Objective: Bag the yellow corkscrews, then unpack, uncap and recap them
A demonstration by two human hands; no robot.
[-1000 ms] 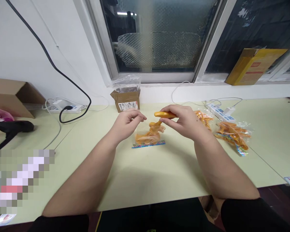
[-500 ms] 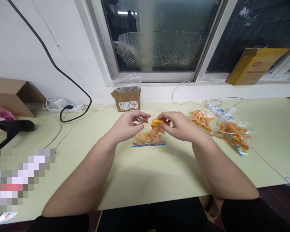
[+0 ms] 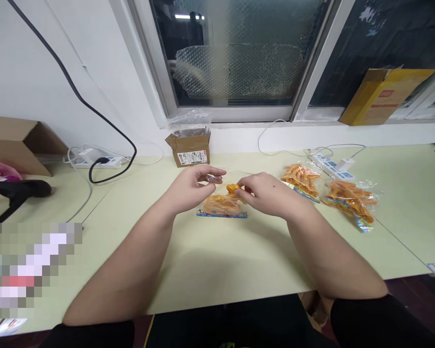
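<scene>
Between my hands a clear plastic bag (image 3: 221, 207) with a blue printed strip lies on the table, orange plastic pieces inside it. My left hand (image 3: 192, 189) is curled at the bag's far left, with crumpled clear film of the bag between thumb and fingers. My right hand (image 3: 263, 193) pinches a small orange plastic piece (image 3: 233, 188) just above the bag's far part. The fingers partly cover this piece, so its exact kind is unclear. Whether it is inside the bag's mouth I cannot tell.
Two more bags, a nearer bag of orange pieces (image 3: 351, 200) and a farther bag (image 3: 301, 180), lie to the right. Power strips (image 3: 331, 166) with cables stand near the wall. A small cardboard box (image 3: 191, 147) sits behind my left hand. A black cable (image 3: 94, 111) hangs at left.
My right hand has moved slightly down and toward the bag with the orange piece, which now sits lower and is more covered by the fingers. My left hand has stayed in place.
</scene>
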